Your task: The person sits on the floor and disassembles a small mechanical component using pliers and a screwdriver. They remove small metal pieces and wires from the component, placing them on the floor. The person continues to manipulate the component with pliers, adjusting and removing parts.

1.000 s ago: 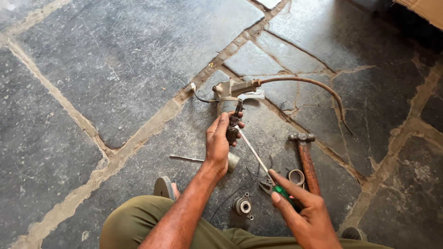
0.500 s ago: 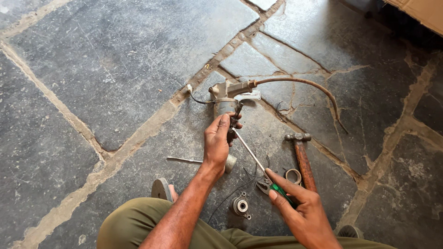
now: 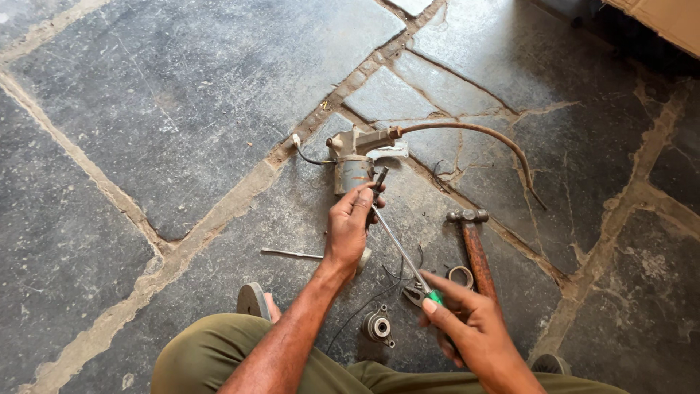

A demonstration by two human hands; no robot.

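Note:
My left hand point(image 3: 352, 222) grips a small dark part at the base of a grey metal pump body point(image 3: 354, 168) that stands on the stone floor. A long screwdriver point(image 3: 397, 244) with a green handle runs from that part back to my right hand point(image 3: 467, 328), which is shut around the handle. A curved rusty tube point(image 3: 474, 131) leaves the pump's top and arcs to the right.
A hammer with a wooden handle point(image 3: 475, 248) lies right of the screwdriver, with a small metal ring point(image 3: 461, 276) beside it. A thin metal rod point(image 3: 292, 254), a round bearing piece point(image 3: 378, 325) and loose black wire lie near my knee. Cardboard sits at the top right corner.
The view has shifted slightly. My left hand has slid a little down from the pump, and the right hand stays on the screwdriver handle.

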